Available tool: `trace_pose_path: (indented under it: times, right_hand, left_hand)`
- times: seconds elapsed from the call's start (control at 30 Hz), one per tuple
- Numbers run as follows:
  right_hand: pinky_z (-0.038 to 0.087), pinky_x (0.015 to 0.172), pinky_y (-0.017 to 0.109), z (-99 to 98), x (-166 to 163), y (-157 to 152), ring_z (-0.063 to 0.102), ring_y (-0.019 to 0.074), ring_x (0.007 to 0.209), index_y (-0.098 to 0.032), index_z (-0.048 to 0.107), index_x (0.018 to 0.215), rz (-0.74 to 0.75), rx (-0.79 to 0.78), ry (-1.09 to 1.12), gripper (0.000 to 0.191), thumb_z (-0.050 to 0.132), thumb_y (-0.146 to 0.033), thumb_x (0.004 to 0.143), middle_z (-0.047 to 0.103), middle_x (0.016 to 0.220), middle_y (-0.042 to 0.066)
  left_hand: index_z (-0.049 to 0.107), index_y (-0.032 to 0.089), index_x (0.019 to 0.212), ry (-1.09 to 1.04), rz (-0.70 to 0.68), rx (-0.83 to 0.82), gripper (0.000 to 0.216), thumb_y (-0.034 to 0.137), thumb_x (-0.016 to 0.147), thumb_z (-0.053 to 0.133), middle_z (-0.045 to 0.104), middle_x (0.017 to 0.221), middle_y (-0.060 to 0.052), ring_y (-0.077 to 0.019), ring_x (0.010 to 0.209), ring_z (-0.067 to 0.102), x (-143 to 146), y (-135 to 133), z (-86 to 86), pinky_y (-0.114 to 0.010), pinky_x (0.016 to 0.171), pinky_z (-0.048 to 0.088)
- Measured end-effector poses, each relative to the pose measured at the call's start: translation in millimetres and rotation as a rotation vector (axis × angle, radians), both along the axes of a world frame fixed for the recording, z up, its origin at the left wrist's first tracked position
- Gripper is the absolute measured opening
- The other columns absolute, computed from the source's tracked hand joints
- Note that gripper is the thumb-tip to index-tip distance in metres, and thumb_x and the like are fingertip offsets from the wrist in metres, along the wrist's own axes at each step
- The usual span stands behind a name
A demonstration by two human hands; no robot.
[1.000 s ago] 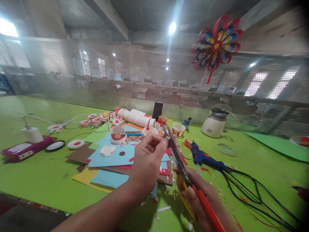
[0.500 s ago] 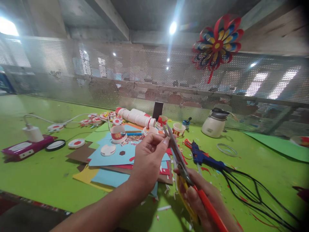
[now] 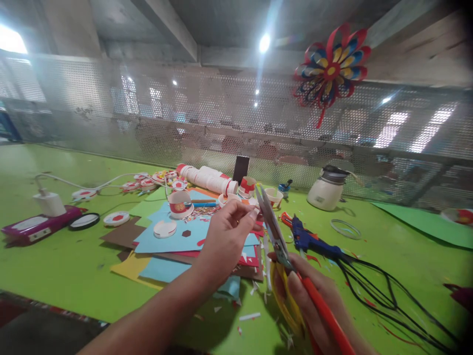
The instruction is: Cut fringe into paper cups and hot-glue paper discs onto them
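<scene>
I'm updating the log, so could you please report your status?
Left hand pinching small pale piece. Right hand holding scissors, blades close beside the piece. Blue glue gun lying right of the blades.

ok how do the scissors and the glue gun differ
The scissors are held in the right hand, while the glue gun lies on the green table. The scissors have red and yellow handles; the glue gun is mostly blue. The glue gun trails a black cord; the scissors have none.

Perforated screen [image 3: 214,111] behind a green table [image 3: 55,276].
</scene>
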State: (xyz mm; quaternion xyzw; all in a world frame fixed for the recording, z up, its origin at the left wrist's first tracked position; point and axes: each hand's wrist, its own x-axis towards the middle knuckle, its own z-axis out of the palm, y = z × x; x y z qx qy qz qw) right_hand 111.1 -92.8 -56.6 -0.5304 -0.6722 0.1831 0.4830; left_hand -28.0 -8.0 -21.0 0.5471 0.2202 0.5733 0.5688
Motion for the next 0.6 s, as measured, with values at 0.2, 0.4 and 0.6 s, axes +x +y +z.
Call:
trace_pose_path:
  times: [0.2, 0.4, 0.6]
  right_hand:
    - [0.053, 0.060, 0.026, 12.3, 8.9, 3.4, 0.063, 0.0182, 0.066, -0.022, 0.059, 0.095, -0.050, -0.046, 0.156, 0.026, 0.059, -0.042, 0.079, 0.063, 0.070, 0.000]
    - [0.052, 0.057, 0.021, 16.7, 17.3, 3.4, 0.060, 0.0120, 0.061, -0.022, 0.055, 0.095, -0.085, 0.079, 0.103, 0.021, 0.063, -0.025, 0.076, 0.060, 0.071, -0.003]
    - [0.053, 0.058, 0.021, 11.6, 14.7, 4.7, 0.062, 0.0112, 0.062, -0.021, 0.057, 0.095, -0.062, 0.083, 0.180, 0.025, 0.068, -0.021, 0.072, 0.062, 0.069, -0.004]
  left_hand:
    - [0.058, 0.015, 0.070, 0.178, -0.187, 0.014, 0.011, 0.024, 0.076, 0.061, 0.063, 0.057, -0.003, -0.0094, 0.048, 0.054, -3.2, 0.5, 3.3, -0.021, 0.047, 0.042]
    - [0.068, 0.016, 0.075, 0.461, -0.513, 0.059, 0.012, 0.024, 0.076, 0.058, 0.064, 0.060, -0.004, -0.0100, 0.049, 0.054, 3.7, -9.1, -6.9, -0.021, 0.047, 0.040]
    - [0.064, 0.016, 0.076, 0.515, -0.628, 0.031, 0.013, 0.027, 0.077, 0.057, 0.064, 0.061, -0.005, -0.0116, 0.052, 0.057, 5.1, -9.8, -10.4, -0.023, 0.052, 0.043]
